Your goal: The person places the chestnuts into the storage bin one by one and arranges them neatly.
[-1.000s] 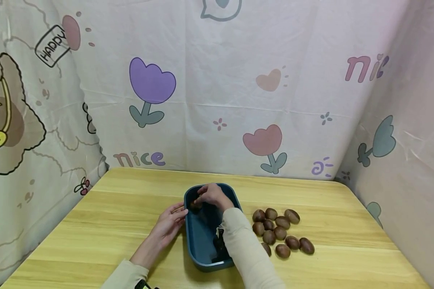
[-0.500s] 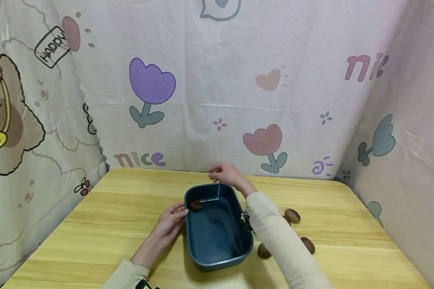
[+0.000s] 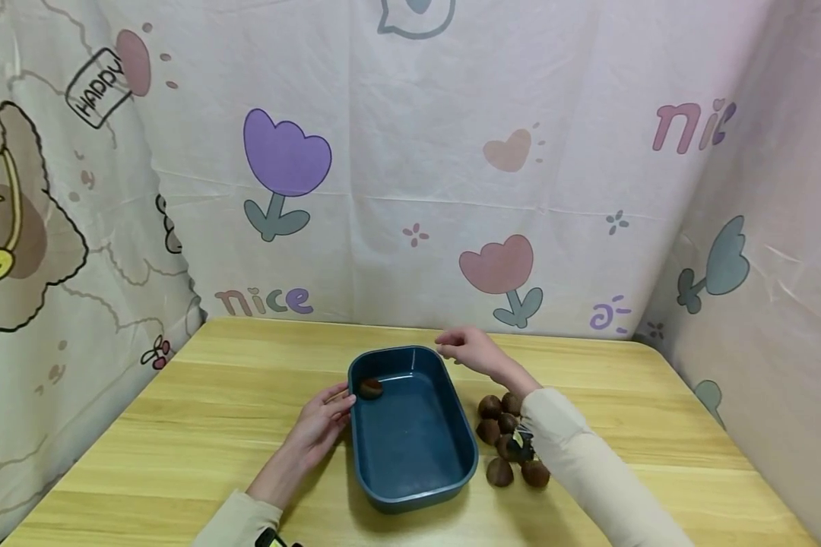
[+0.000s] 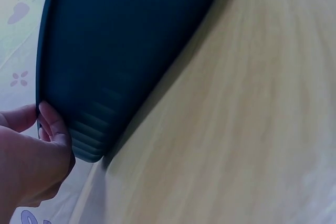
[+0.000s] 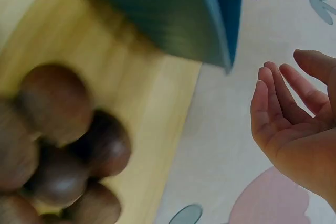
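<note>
A deep dark blue rectangular tray [image 3: 410,456] stands on the table, with a single brown chestnut [image 3: 371,389] in its far left corner. My left hand [image 3: 320,427] is at the tray's left side. In the left wrist view its thumb and fingers pinch the rim. Past the far right corner of the tray hovers my right hand [image 3: 477,355], holding nothing. The right wrist view shows its fingers loosely bent and the palm bare. Several more chestnuts [image 3: 499,472] lie right of the tray, some hidden under my right sleeve.
The wooden table [image 3: 198,425] meets a patterned cloth backdrop [image 3: 397,167] along its far edge. More cloth hangs at the left and right sides. Dark watch-like bands sit on both wrists.
My right hand has lifted out of the tray's far left corner and swung right, past the rim. The chestnut there is now uncovered. My left hand stays on the rim.
</note>
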`<state>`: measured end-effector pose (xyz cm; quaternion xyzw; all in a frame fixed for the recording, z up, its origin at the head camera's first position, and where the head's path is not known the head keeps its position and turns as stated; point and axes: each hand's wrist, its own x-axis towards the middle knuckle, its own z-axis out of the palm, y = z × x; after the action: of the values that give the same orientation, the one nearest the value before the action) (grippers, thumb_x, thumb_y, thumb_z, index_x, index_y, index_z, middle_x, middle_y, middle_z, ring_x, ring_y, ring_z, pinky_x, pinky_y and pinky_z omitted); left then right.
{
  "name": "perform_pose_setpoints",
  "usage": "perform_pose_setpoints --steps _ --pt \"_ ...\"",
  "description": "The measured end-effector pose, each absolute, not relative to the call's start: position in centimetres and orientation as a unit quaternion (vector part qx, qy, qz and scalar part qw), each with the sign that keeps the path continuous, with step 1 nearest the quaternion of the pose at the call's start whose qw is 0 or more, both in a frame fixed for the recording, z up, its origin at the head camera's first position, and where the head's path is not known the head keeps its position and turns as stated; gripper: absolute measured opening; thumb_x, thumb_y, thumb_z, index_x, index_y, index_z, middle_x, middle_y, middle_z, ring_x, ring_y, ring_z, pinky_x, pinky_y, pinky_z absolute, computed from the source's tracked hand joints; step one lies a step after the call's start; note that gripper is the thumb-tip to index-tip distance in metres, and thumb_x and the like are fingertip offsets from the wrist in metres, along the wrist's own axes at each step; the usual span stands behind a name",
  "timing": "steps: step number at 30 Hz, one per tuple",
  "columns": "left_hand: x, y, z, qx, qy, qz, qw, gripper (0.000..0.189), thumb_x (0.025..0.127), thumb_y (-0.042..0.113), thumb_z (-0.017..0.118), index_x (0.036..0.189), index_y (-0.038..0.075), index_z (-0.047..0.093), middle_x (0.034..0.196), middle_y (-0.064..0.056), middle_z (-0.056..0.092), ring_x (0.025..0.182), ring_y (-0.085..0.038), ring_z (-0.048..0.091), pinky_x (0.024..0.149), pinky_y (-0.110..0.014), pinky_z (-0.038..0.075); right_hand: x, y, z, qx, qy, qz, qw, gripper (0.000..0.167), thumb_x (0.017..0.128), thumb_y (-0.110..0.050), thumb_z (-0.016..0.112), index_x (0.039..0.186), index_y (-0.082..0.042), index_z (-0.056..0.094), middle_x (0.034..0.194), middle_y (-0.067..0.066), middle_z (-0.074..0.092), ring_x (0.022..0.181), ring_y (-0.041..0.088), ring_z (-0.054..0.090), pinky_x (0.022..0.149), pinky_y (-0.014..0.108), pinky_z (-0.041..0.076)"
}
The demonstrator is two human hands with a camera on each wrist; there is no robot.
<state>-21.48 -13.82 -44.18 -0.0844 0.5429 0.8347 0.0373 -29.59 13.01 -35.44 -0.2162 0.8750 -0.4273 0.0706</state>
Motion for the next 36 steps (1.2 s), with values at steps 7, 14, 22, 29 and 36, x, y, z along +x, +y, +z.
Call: perform_pose_setpoints --steps 7,14,22,29,36 --pt "-21.5 -13.9 -44.0 -0.079 0.545 0.834 0.044 0.043 0.095 -0.004 0.051 0.135 -0.012 0.035 0.103 -0.008 0.055 0.087 -0.013 0.057 0.076 -0.023 0.046 -29.0 16.8 -37.1 -0.18 0.875 -0.446 0.057 0.029 0.096 -0.011 0.059 0.12 0.005 0.062 0.11 0.014 0.066 0.098 0.031 0.062 0.082 0.043 0.052" --pt "-21.4 -14.0 -43.9 -0.079 0.545 0.834 0.04 0.042 0.095 -0.005 0.051 0.133 -0.012 0.037 0.104 -0.008 0.056 0.087 -0.013 0.057 0.076 -0.023 0.046 -28.4 20.2 -39.0 -0.16 0.896 -0.412 0.034 0.029 0.093 -0.009 0.063 0.116 0.008 0.063 0.103 0.014 0.068 0.095 0.028 0.063 0.08 0.039 0.052" --pt "-21.5 -13.9 -44.2 -0.075 0.548 0.832 0.036 0.037 0.094 -0.007 0.051 0.128 -0.013 0.039 0.104 -0.01 0.055 0.087 -0.015 0.057 0.077 -0.025 0.048 -27.9 23.9 -40.2 -0.13 0.907 -0.401 0.017 0.028 0.088 -0.004 0.067 0.111 0.012 0.063 0.099 0.017 0.069 0.096 0.033 0.064 0.081 0.042 0.052" --pt "-21.6 -13.8 -44.2 -0.076 0.548 0.832 0.035 0.036 0.095 -0.006 0.051 0.129 -0.012 0.039 0.105 -0.01 0.054 0.087 -0.015 0.056 0.076 -0.024 0.047 -27.8 27.2 -40.9 -0.129 0.905 -0.403 0.042 0.036 0.086 -0.005 0.069 0.115 0.013 0.06 0.106 0.022 0.067 0.102 0.036 0.062 0.084 0.042 0.051" --pt "-21.4 -13.8 -44.1 -0.076 0.549 0.832 0.034 0.037 0.094 -0.006 0.051 0.129 -0.013 0.039 0.104 -0.011 0.055 0.086 -0.015 0.057 0.076 -0.024 0.048 -27.2 29.5 -41.6 -0.118 0.894 -0.426 0.07 0.043 0.084 -0.009 0.073 0.12 0.012 0.059 0.113 0.023 0.064 0.107 0.036 0.059 0.085 0.033 0.049"
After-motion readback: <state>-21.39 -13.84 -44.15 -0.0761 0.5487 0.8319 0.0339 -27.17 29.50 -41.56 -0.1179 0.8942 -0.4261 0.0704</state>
